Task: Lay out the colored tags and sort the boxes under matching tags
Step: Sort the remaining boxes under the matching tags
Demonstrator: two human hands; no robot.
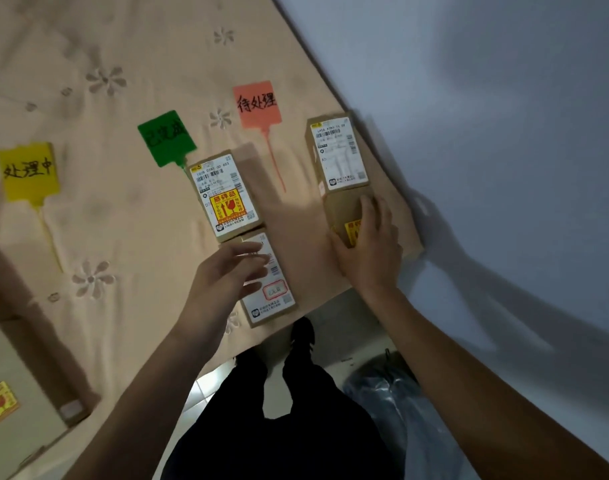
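Note:
Three tags lie in a row on the beige mattress (129,216): a yellow tag (28,172) at left, a green tag (167,138) in the middle, a pink tag (258,104) at right. Below the green tag sit two cardboard boxes end to end, the upper box (225,195) and a lower box (273,299). My left hand (226,275) hovers open over the lower box. Below and right of the pink tag lies a box (337,150), with another box (348,216) just below it. My right hand (368,247) grips this nearer one.
A larger pale box (15,400) with a yellow fragile sticker sits at the mattress's lower left. A white wall (486,116) borders the mattress on the right. My legs and a plastic bag (389,393) are on the tiled floor below.

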